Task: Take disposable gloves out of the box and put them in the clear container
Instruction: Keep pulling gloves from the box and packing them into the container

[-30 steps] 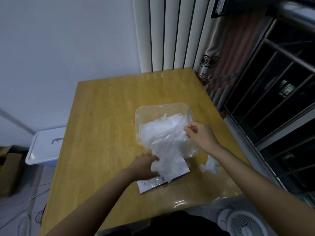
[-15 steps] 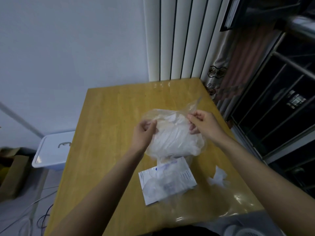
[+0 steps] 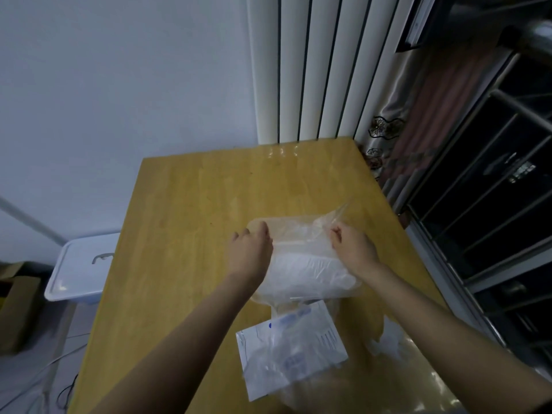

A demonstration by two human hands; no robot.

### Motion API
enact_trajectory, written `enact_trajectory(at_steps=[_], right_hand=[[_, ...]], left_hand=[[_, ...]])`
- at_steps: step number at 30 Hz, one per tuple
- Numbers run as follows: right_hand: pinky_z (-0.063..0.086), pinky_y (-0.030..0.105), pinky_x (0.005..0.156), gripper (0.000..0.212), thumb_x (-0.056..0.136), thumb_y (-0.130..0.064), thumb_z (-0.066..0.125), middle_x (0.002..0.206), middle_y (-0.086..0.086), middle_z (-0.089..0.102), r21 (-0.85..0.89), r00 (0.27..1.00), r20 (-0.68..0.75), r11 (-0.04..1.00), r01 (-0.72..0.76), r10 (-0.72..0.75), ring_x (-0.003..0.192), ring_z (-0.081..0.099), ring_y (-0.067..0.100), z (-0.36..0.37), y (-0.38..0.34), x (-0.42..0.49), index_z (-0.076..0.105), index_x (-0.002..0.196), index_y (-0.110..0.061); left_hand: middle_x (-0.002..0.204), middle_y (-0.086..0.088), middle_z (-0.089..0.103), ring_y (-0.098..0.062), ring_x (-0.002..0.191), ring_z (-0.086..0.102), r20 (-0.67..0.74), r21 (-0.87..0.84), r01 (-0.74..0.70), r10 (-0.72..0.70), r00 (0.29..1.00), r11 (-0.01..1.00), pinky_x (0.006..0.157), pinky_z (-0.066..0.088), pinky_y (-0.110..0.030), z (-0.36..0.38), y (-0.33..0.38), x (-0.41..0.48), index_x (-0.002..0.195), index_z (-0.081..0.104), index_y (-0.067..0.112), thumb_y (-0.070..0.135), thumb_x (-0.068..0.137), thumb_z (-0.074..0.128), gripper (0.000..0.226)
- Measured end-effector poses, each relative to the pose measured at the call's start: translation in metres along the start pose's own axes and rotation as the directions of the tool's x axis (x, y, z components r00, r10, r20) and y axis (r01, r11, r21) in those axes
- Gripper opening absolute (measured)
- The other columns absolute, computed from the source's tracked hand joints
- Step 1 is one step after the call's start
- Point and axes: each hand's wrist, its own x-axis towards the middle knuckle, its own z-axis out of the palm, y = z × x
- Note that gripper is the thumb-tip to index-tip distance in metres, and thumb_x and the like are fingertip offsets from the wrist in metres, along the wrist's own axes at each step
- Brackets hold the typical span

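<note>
Gloves [image 3: 304,264] hang bunched over the clear container [image 3: 283,218], left hand [image 3: 251,249] and right hand [image 3: 352,246] each pinching them; next, probably, tuck them inside and release.

Wooden surface [image 3: 191,234] in a dimly lit room corner.
A pale wall [image 3: 119,85] spans 9 to 12 o'clock, with a white ribbed radiator [image 3: 313,70] at 12, a patterned curtain [image 3: 418,130] at 1 and a dark barred window [image 3: 493,189] at 3. A white lidded bin [image 3: 80,273] and a cardboard box [image 3: 15,309] sit on the floor [image 3: 35,377] at 9.
</note>
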Motion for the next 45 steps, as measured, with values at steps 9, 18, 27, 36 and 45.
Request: enact_trajectory(at_steps=[9, 18, 27, 36, 45], right_hand=[[0.035, 0.028, 0.063, 0.029, 0.102, -0.028, 0.035, 0.1, 0.011, 0.066, -0.183, 0.981, 0.195, 0.982, 0.035, 0.002, 0.088, 0.061, 0.028, 0.039, 0.009, 0.012, 0.056, 0.106, -0.009], [0.041, 0.027, 0.091, 0.026, 0.096, -0.013, 0.05, 0.126, 0.002, 0.045, -0.219, 0.98, 0.134, 0.96, 0.173, -0.146, 0.114, 0.046, 0.019, 0.033, -0.005, -0.004, 0.05, 0.122, -0.015], [0.043, 0.032, 0.099, 0.043, 0.091, 0.0, 0.051, 0.135, 0.006, 0.051, -0.2, 0.842, 0.523, 0.94, 0.277, -0.136, 0.116, 0.053, 0.023, 0.057, 0.005, 0.005, 0.052, 0.13, -0.017], [0.033, 0.036, 0.105, 0.043, 0.084, -0.012, 0.062, 0.136, 0.009, 0.04, -0.344, 0.781, 0.624, 0.892, 0.292, -0.015, 0.13, 0.036, 0.028, 0.068, 0.033, 0.025, 0.048, 0.125, -0.012], [0.043, 0.025, 0.092, 0.02, 0.098, -0.02, 0.048, 0.114, -0.002, 0.052, 0.008, 0.969, 0.108, 0.975, 0.224, -0.223, 0.107, 0.048, 0.012, 0.03, -0.002, -0.021, 0.055, 0.116, -0.015]], left_hand=[[0.121, -0.009, 0.061, -0.029, 0.119, 0.045, 0.35, 0.389, -0.224, 0.082, 0.933, 0.893, 0.099, 0.032, -0.035, 0.033, 0.003, 0.02, 0.142, 0.027, 0.008, 0.009, 0.094, 0.039, 0.05], [0.121, -0.009, 0.043, -0.024, 0.108, 0.042, 0.232, 0.333, -0.233, 0.16, 0.959, 0.914, 0.09, 0.035, -0.031, 0.037, 0.006, 0.017, 0.128, 0.033, 0.009, 0.003, 0.089, 0.042, 0.04], [0.144, -0.018, 0.03, -0.033, 0.123, 0.043, 0.605, 0.258, -0.438, 0.21, 0.768, 0.861, 0.095, 0.039, -0.035, 0.06, 0.008, 0.007, 0.14, 0.031, 0.009, 0.008, 0.094, 0.048, 0.049], [0.155, -0.02, 0.013, -0.036, 0.127, 0.044, 0.755, 0.279, -0.436, 0.085, 0.65, 0.856, 0.099, 0.04, -0.04, 0.078, 0.004, 0.011, 0.148, 0.019, 0.013, 0.018, 0.097, 0.051, 0.06], [0.12, -0.007, 0.052, -0.027, 0.109, 0.05, 0.303, 0.291, -0.337, 0.248, 0.92, 0.896, 0.096, 0.033, -0.037, 0.033, 0.008, 0.001, 0.131, 0.042, 0.014, 0.004, 0.09, 0.042, 0.042]])
